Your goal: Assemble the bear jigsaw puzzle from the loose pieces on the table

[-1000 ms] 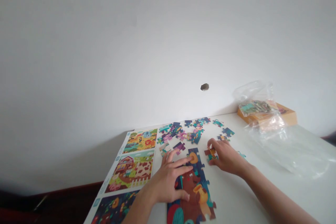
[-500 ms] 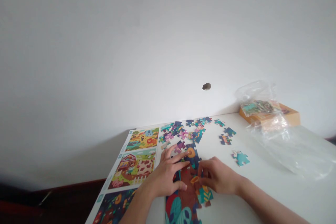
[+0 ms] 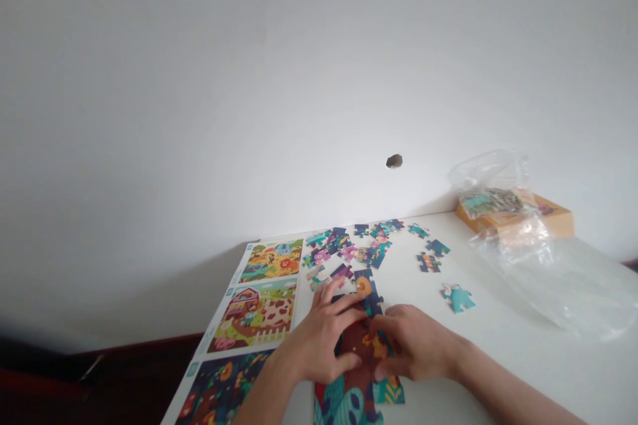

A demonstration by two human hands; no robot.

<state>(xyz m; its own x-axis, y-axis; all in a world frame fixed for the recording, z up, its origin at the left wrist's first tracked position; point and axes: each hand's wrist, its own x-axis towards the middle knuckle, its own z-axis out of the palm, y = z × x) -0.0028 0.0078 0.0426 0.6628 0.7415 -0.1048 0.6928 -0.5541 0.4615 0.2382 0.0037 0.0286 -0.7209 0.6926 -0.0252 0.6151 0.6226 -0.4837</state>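
A partly joined jigsaw puzzle (image 3: 359, 353) with dark blue, brown and teal printing lies on the white table in front of me. My left hand (image 3: 326, 333) rests on its left and upper part, fingers spread, thumb apart. At the right edge of the puzzle, my right hand (image 3: 411, 342) is curled with thumb and forefinger around a puzzle piece (image 3: 379, 345) with orange printing. The fingers partly hide that piece, and I cannot tell whether it is fully joined. A teal and yellow piece (image 3: 391, 392) shows just below the right hand.
Several loose puzzle pieces (image 3: 375, 252) lie beyond my hands, with a teal piece (image 3: 457, 297) farther right. A printed picture sheet (image 3: 299, 305) lies along the left. Clear plastic bags (image 3: 523, 242) and an orange box (image 3: 561, 220) stand back right, near the wall (image 3: 279, 80).
My right hand has shifted slightly down and left over the puzzle's right edge, its thumb lower. My left hand has moved a little to the right, still spread. The view has tilted slightly.
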